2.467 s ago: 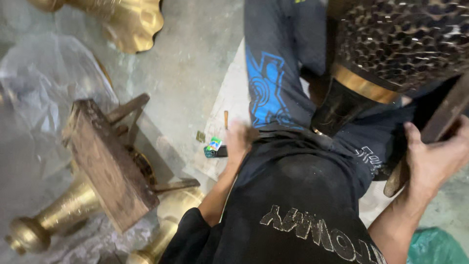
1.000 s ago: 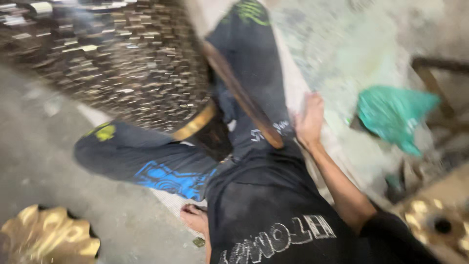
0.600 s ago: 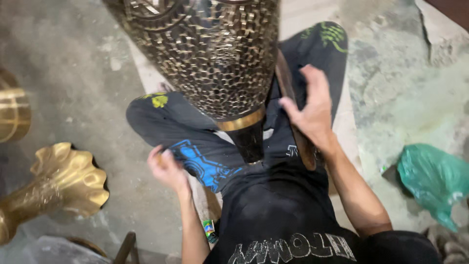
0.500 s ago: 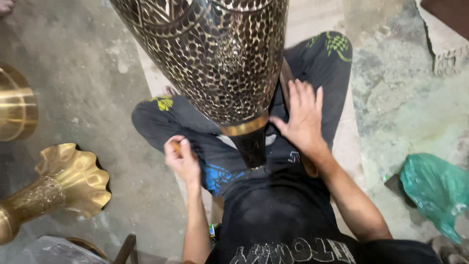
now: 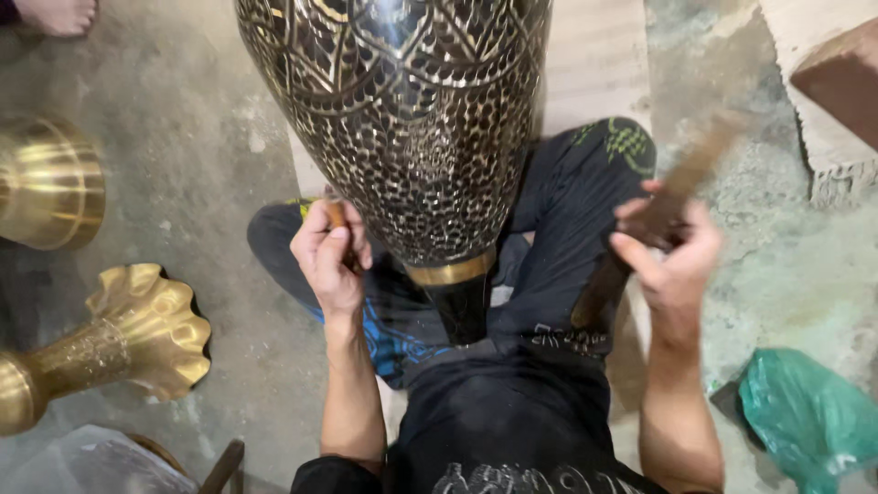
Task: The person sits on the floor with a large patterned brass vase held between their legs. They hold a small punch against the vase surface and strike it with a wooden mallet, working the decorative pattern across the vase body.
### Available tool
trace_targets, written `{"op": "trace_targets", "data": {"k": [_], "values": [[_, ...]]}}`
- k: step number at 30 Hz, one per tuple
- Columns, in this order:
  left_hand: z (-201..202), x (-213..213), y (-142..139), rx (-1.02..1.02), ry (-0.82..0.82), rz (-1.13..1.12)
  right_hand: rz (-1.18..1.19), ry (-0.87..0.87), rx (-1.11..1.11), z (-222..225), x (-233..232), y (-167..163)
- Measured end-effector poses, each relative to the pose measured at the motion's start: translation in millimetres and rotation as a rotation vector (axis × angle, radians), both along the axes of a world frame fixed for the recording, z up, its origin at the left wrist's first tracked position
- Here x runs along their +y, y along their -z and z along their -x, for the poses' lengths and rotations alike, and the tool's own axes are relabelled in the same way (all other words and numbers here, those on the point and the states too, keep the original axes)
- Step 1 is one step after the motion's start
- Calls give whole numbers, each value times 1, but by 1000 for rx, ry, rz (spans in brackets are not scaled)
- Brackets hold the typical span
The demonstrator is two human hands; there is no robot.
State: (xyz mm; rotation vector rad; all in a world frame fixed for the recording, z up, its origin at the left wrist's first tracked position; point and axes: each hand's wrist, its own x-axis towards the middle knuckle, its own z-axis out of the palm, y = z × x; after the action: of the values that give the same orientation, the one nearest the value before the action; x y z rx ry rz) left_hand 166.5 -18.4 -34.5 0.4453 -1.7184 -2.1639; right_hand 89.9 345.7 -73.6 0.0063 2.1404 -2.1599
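**Chasing work on a large brass vase**

A tall engraved vase of dark patterned brass (image 5: pixel 402 128) fills the upper centre of the frame, its narrow black base wedged between the seated person's crossed legs. The left hand (image 5: pixel 329 256), at centre left, is closed around a small rod-like punch (image 5: pixel 336 212) whose tip sits against the vase's lower flank. The right hand (image 5: pixel 672 256), at centre right, grips a brown wooden mallet (image 5: pixel 658 220), blurred and well apart from the vase.

A mistimed blow could catch the left thumb, since the fingers sit just beside the punch head. The vase, held only by the legs, could also roll and spoil the pattern. A fluted brass vase (image 5: pixel 119 338) lies at lower left, a green plastic bag (image 5: pixel 809 416) at lower right.
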Motion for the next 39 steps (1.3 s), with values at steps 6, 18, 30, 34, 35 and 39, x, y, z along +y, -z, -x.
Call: {"op": "trace_targets", "data": {"k": [6,18,30,34,35,39], "values": [[40,18,-36,-43,75,0,394,57,100,-3,12,-15],[71,-23,-60,43,328,-8,-64,84,73,-32,-46,0],[115,1,-84,35,461,457,-215,-125,-230,-7,-53,1],[136,12,-87,13,477,421,-432,-136,-151,7,-52,2],[140,14,-86,2,475,452,-481,-131,-137,9,-52,3],[156,25,-80,187,637,657,-370,-103,-113,13,-54,6]]}}
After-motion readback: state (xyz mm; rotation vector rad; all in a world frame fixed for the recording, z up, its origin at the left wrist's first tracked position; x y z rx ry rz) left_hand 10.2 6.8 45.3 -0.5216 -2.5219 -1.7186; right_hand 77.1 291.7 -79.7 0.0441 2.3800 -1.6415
